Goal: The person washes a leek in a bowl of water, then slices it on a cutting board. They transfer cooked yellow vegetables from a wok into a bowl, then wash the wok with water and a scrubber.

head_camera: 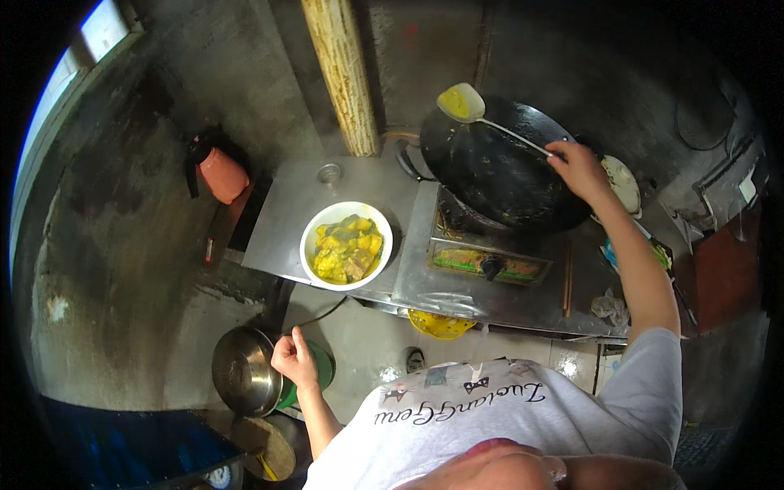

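Note:
My right hand (580,170) grips the thin handle of a metal wok spatula (467,103) above a black wok (508,165). Yellow food or sauce lies on the spatula's blade. Inside the wok there are only small scraps and a wet sheen. On the steel counter to the left stands a white bowl (305,251) filled with chunky yellow-green food (349,248), perhaps cooked pumpkin. My left hand (295,361) is low on the left, fingers curled and thumb raised. It overlaps the edge of a steel basin or lid (242,370); whether it grips that edge is unclear.
The wok sits on a gas stove (490,263) with a front knob. A small metal cup (329,174) stands behind the bowl. Chopsticks (568,278) lie right of the stove. A pink kettle (223,174), yellow colander (442,324) and green bucket (321,364) are around the counter.

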### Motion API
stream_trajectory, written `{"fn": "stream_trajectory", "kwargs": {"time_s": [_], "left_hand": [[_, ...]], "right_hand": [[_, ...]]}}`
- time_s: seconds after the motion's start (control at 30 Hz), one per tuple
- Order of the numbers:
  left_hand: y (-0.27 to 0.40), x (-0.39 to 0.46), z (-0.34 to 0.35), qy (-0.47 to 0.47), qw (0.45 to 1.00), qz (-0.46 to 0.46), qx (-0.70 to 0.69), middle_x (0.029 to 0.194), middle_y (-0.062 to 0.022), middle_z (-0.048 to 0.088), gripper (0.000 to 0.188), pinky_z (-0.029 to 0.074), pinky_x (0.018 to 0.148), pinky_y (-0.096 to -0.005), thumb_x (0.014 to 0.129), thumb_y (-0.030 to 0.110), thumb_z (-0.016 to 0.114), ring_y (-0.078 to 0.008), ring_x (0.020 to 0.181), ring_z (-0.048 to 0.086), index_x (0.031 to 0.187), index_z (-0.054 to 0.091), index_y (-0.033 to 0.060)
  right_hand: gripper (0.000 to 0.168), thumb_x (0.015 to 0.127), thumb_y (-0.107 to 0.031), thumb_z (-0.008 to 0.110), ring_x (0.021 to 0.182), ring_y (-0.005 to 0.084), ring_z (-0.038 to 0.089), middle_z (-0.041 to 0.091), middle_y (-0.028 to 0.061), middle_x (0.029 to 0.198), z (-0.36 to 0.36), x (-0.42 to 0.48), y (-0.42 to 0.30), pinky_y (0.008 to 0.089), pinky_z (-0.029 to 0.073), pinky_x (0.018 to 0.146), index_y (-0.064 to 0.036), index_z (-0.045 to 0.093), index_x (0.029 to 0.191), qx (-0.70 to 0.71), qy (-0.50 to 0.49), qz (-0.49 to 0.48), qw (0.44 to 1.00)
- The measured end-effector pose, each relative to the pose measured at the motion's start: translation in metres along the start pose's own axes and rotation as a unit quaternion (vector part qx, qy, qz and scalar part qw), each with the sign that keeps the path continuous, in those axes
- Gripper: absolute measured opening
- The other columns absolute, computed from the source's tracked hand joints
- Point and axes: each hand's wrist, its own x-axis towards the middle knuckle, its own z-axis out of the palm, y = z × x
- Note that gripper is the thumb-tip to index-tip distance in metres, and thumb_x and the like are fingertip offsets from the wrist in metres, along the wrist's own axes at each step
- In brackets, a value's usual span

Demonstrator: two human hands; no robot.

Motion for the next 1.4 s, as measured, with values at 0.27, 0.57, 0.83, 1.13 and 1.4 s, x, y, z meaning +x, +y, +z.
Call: {"fn": "stream_trajectory", "kwargs": {"time_s": [0.27, 0.57, 0.83, 1.13, 1.4], "left_hand": [[-0.01, -0.011, 0.001, 0.006, 1.0, -0.009, -0.018, 0.049, -0.0024, 0.031, 0.042, 0.022, 0.041, -0.0273, 0.078, 0.009, 0.067, -0.0096, 0.045, 0.026, 0.052, 0.035, 0.0026], [-0.018, -0.023, -0.007, -0.003, 0.999, -0.044, -0.027, 0.049, 0.0015, 0.03, 0.044, 0.02, 0.042, -0.024, 0.081, 0.013, 0.066, -0.0066, 0.047, 0.025, 0.052, 0.034, 0.0031], [-0.029, -0.023, 0.005, -0.049, 0.991, -0.115, -0.046, 0.048, -0.0035, 0.033, 0.043, 0.025, 0.042, -0.0272, 0.077, 0.016, 0.069, -0.011, 0.045, 0.028, 0.052, 0.038, 0.0003], [-0.021, -0.004, 0.035, -0.117, 0.985, -0.111, -0.054, 0.047, -0.0041, 0.037, 0.041, 0.029, 0.042, -0.027, 0.077, 0.019, 0.069, -0.0112, 0.044, 0.032, 0.052, 0.044, -0.0003], [-0.017, 0.011, 0.061, -0.17, 0.981, -0.078, -0.05, 0.046, -0.0043, 0.035, 0.04, 0.028, 0.042, -0.0278, 0.078, 0.019, 0.068, -0.0103, 0.044, 0.031, 0.053, 0.044, -0.0003]], "right_hand": [[0.02, 0.082, -0.006, 0.058, 0.063, 0.0106, 0.054, 0.059, 0.0053, 0.072, -0.09, 0.004, -0.116, 0.0239, 0.045, 0.059, -0.001, 0.061, 0.101, 0.099, -0.106, -0.095, 0.985], [0.01, 0.074, -0.011, 0.062, 0.073, 0.0309, 0.059, 0.061, 0.0136, 0.077, -0.011, 0.004, -0.214, 0.037, 0.048, 0.063, -0.003, 0.058, 0.08, -0.141, -0.092, -0.362, 0.917], [0.005, 0.072, -0.005, 0.055, 0.077, 0.023, 0.057, 0.052, 0.0078, 0.08, 0.033, -0.004, -0.211, 0.0336, 0.05, 0.06, -0.006, 0.054, 0.078, -0.207, 0.001, -0.383, 0.9], [0.013, 0.074, -0.011, 0.059, 0.078, 0.0236, 0.057, 0.052, 0.0085, 0.081, 0.041, -0.025, -0.192, 0.0345, 0.05, 0.061, -0.007, 0.057, 0.086, -0.174, -0.032, -0.31, 0.934], [0.018, 0.076, -0.014, 0.062, 0.08, 0.0263, 0.058, 0.055, 0.0104, 0.084, 0.031, -0.049, -0.18, 0.0364, 0.05, 0.065, -0.005, 0.057, 0.09, -0.124, -0.099, -0.207, 0.965]]}}
